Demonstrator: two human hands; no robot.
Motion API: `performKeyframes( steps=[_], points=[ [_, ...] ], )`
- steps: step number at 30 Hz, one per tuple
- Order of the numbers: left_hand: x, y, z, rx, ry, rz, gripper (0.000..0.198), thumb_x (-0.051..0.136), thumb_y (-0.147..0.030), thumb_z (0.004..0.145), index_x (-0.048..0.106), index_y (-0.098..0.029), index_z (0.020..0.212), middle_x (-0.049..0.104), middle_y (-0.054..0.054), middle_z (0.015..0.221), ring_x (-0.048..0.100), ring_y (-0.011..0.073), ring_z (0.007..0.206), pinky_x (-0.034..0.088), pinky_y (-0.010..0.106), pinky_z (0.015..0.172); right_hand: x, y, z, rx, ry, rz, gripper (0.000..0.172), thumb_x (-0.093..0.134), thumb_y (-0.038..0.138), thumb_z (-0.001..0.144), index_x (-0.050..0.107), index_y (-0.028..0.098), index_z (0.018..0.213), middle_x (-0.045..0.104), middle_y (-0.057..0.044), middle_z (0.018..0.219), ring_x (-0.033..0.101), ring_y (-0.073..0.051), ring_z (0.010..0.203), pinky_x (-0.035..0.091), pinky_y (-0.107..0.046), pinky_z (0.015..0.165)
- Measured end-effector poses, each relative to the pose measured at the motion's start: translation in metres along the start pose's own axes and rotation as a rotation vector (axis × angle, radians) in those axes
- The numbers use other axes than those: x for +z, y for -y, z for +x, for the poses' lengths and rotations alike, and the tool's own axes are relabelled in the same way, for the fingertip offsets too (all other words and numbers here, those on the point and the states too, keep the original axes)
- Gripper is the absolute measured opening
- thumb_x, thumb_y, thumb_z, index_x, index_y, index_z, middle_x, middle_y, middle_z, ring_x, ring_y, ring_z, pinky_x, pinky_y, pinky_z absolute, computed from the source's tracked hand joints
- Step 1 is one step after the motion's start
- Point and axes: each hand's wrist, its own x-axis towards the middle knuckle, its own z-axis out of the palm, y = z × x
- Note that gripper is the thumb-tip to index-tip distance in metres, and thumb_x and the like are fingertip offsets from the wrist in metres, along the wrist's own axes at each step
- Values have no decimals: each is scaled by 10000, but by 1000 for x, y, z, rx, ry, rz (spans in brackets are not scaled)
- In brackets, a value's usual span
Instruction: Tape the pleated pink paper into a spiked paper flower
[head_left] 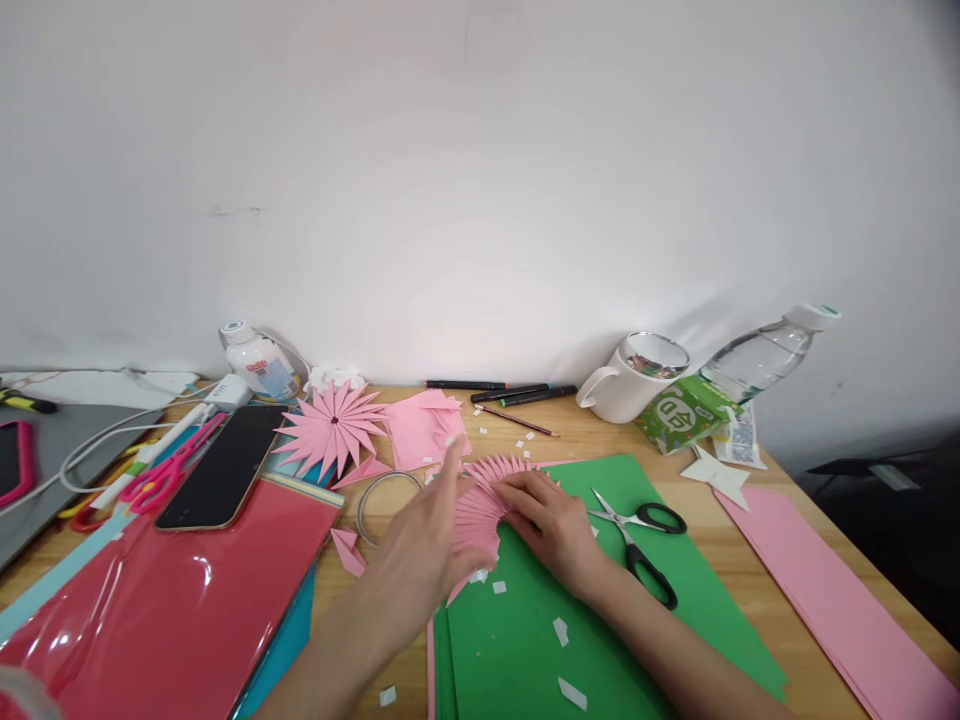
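Observation:
A curved fan of pleated pink paper point(474, 518) lies at the far left part of the green sheets. My right hand point(551, 515) rests on its right side, fingers bent and closed on the pleats. On the left side of the fan is my left hand point(424, 535), with thumb and fingers spread apart; it seems to touch the paper's edge, and part of the fan is hidden behind it. A roll of tape point(361, 512) and a small folded pink piece point(346, 552) lie left of that hand. Farther back sits a finished-looking pink paper pinwheel point(334, 420).
Black-handled scissors point(637, 530) lie partly spread on the green sheets point(540, 650) among white paper scraps. Behind are markers point(525, 393), a white mug point(626, 385), a green box point(686, 412) and a water bottle point(769, 350). A phone point(223, 470) lies on red sheets point(180, 590).

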Motion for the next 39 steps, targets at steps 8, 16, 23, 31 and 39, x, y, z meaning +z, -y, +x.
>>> performKeyframes(
  steps=[8, 16, 23, 31, 39],
  points=[
    [36, 16, -20, 183, 20, 36, 1012, 568, -75, 822, -207, -272, 1442, 434, 161, 1431, 482, 266, 1265, 468, 439, 974, -4, 1, 3, -65, 32, 3, 233, 524, 169, 899, 662, 226, 1078, 677, -78, 1007, 621, -183, 927, 551, -305, 758],
    [35, 20, -16, 234, -35, 39, 954, 523, -83, 855, -209, -247, 1446, 531, 131, 1357, 496, 218, 1255, 471, 385, 984, -7, 3, 5, -62, 93, -58, 240, 527, 191, 906, 647, 266, 1100, 684, -56, 1026, 606, -187, 932, 539, -293, 716],
    [39, 26, -17, 241, -32, 54, 878, 504, -141, 890, -152, -251, 1463, 481, 144, 1398, 472, 233, 1272, 469, 401, 988, -8, 6, 7, -29, 174, -98, 262, 509, 164, 905, 608, 227, 1139, 667, -75, 1058, 603, -199, 934, 530, -305, 734],
    [41, 30, -17, 243, -4, 27, 865, 498, -179, 903, -156, -275, 1461, 428, 134, 1441, 445, 227, 1292, 451, 406, 1004, -9, 10, 9, 5, 217, -157, 269, 545, 148, 880, 624, 268, 1107, 657, -50, 1053, 605, -199, 900, 510, -275, 650],
    [48, 38, -19, 216, 7, -66, 916, 508, -148, 889, -207, -273, 1447, 419, 140, 1447, 417, 233, 1318, 412, 433, 1034, -9, 11, 11, 14, 245, -135, 228, 537, 149, 886, 625, 254, 1069, 662, -42, 1037, 603, -199, 898, 496, -269, 617]
  ],
)
